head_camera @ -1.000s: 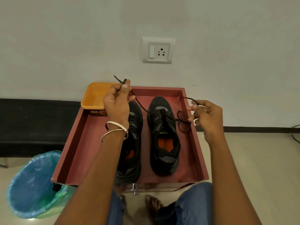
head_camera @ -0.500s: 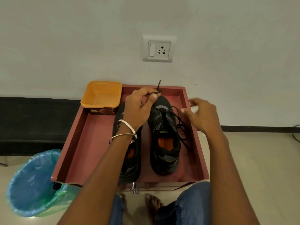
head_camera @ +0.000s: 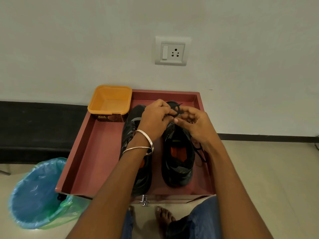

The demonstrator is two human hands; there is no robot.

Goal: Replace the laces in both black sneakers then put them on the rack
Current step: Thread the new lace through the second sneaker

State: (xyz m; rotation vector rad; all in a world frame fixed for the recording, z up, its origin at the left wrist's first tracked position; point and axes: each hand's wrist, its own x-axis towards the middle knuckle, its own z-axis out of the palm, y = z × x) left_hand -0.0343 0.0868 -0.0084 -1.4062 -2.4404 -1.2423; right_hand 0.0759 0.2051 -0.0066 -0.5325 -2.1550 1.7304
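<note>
Two hands grip one lace above two sneakers.

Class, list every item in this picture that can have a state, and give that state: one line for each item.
left hand: pinches the black lace
right hand: fingers curled at the lace; grip unclear
black lace: looped between the hands above the right sneaker's toe
right sneaker: upright in the tray, lace loose beside it
left sneaker: upright, partly hidden by the arm
orange tub: open, nothing visible inside
bin: lined with a bag, open
</note>
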